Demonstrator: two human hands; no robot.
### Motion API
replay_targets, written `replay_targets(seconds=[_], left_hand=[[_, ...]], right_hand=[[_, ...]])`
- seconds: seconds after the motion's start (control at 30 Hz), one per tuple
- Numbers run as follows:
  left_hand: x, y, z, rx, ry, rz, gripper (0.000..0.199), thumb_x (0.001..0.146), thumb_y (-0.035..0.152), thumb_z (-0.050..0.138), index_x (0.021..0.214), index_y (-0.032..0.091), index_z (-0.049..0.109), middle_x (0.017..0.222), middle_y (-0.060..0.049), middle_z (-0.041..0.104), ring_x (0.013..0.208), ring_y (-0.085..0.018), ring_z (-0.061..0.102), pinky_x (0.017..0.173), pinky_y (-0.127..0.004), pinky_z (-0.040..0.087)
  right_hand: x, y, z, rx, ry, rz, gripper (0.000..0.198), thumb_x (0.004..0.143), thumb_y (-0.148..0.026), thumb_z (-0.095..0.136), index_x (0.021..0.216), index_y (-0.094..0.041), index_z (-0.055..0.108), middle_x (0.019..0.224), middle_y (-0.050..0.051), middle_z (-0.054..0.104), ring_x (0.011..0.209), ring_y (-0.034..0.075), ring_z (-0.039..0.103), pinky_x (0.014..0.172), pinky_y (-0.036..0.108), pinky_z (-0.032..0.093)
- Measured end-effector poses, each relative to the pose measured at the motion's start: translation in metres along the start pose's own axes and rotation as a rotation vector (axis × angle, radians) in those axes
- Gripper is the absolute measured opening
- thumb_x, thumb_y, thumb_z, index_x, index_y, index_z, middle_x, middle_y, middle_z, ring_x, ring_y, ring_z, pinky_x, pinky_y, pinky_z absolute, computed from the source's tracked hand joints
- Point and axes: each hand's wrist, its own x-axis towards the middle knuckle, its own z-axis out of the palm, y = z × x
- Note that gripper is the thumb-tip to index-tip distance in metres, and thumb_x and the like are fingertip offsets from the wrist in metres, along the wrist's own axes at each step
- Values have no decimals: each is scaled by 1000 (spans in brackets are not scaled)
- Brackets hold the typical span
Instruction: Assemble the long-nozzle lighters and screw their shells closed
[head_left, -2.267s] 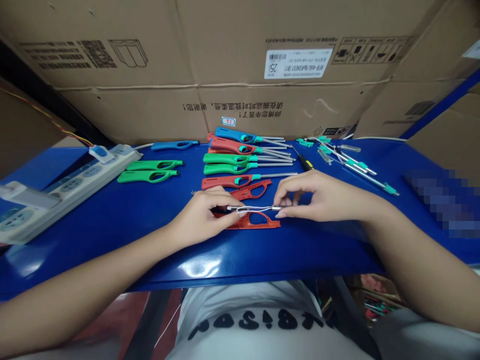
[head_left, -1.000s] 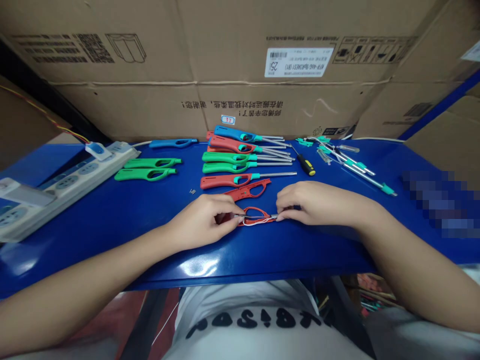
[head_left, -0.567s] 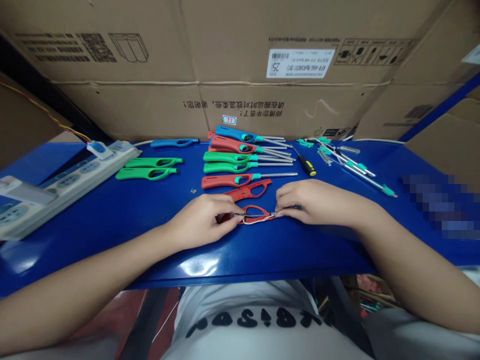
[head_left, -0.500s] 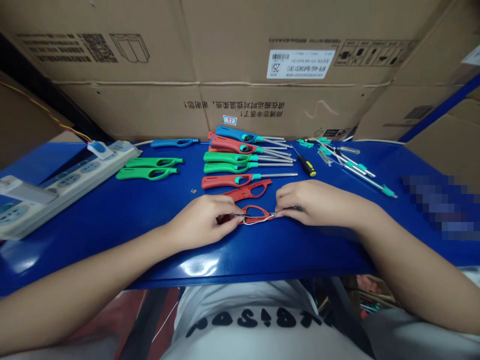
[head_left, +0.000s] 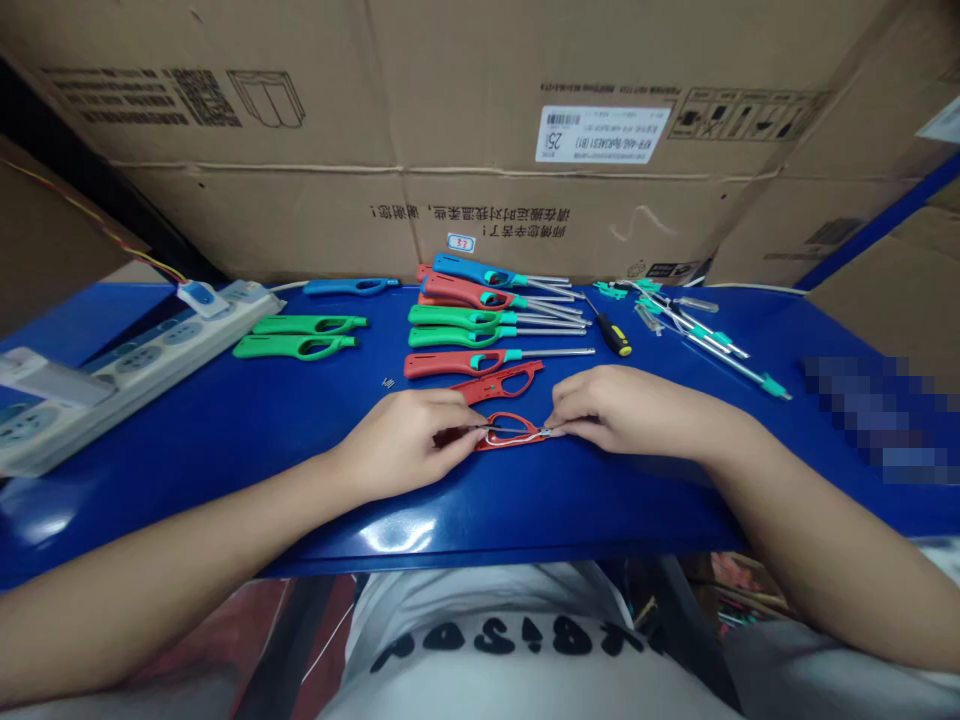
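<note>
Gently now, with the thin dark metal-looking rod [head_left: 514,431] and its loose, bendy white wire [head_left: 498,441] right over the open red plastic half-shell with a finger loop [head_left: 517,445], low down on the shiny blue desk [head_left: 600,510]. Left bare hand [head_left: 416,432] pinched on one end, thumb and first finger together; right bare hand [head_left: 607,405] pinched on the silver end, near the shell's narrow tip. Cannot tell, under all those fingers, about rod and shell touching or not. Best to keep both pinches light and level, with no twisting. Watch the white wire: easy to squash or leave poking out. Better to tuck it flat inside, clear of the rim. Line up the silver end first, then ease down the other, never shoving. Mind the shell too, likely quick to slide on such a smooth top. Just behind, a matching red plastic half [head_left: 491,383]; farther back, a short black-and-yellow screwdriver [head_left: 615,337]. Behind the left hand, some tiny silver pins [head_left: 388,382]: careful not to scatter.
</note>
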Motion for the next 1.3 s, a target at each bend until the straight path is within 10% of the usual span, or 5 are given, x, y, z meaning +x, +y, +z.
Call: replay_targets(seconds=[0.5, 0.9, 1.3], left_hand=[[2, -1, 3, 21, -1, -43, 16, 94, 23, 62, 98, 21, 77, 90, 0, 76, 72, -12, 67, 61, -21, 46], [2, -4, 3, 2, 2, -34, 14, 94, 22, 64, 100, 23, 76, 90, 2, 74, 73, -11, 65, 62, -21, 45], [1, -7, 3, 31, 15, -55, 14, 96, 26, 62, 97, 22, 75, 90, 0, 73, 77, -12, 66, 64, -22, 46]], right_hand=[[4, -22, -2, -275, -134, 102, 24, 93, -7, 51, 84, -16, 72, 82, 5, 65, 75, 17, 58, 62, 30, 31], [2, -11, 4, -71, -10, 108, 17, 92, -12, 55, 81, -17, 67, 86, 5, 68, 82, 19, 62, 69, 28, 39], [3, -12, 14, 122, 132, 18, 28, 89, -15, 60, 116, -19, 67, 110, 8, 63, 85, 17, 61, 72, 28, 46]])
